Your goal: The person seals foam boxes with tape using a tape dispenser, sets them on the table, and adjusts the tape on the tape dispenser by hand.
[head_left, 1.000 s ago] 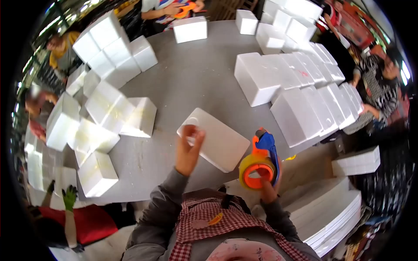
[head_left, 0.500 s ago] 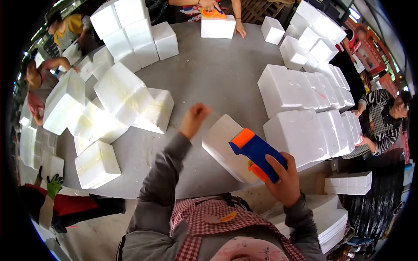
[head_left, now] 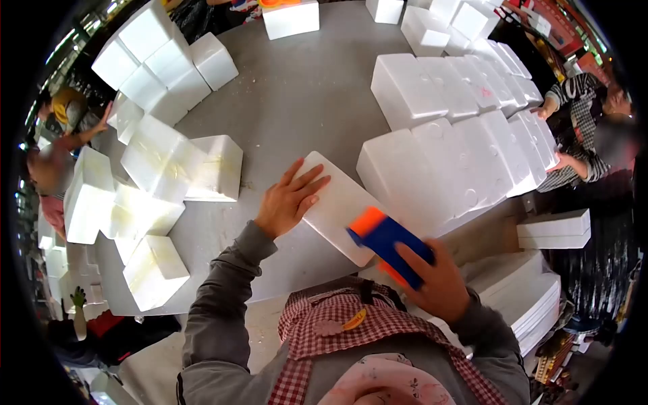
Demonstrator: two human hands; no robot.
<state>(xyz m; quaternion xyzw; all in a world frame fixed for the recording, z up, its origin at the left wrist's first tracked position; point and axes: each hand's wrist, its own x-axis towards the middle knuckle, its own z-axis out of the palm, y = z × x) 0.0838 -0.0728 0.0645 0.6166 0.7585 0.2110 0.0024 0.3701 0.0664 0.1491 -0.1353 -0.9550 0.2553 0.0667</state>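
Note:
A white foam box (head_left: 337, 202) lies at the near edge of the table in front of me. My left hand (head_left: 291, 201) rests on its far left end, fingers spread flat. Over the box's near right end, my right hand (head_left: 432, 280) grips a blue and orange tape dispenser (head_left: 395, 246). The dispenser's orange front end is above the box top; whether it touches the surface I cannot tell. Any tape on the box is hard to make out.
Rows of white foam boxes (head_left: 432, 162) line the right side, where a person in striped sleeves (head_left: 574, 165) handles them. Boxes with yellowish tape (head_left: 162, 158) are piled at left, with a taller stack (head_left: 152, 61) behind. The grey table (head_left: 297, 88) stretches between. Other people stand around.
My left hand has gone from a closed, raised position to lying flat on the box. The tape dispenser has shifted slightly down and left. The camera view has moved.

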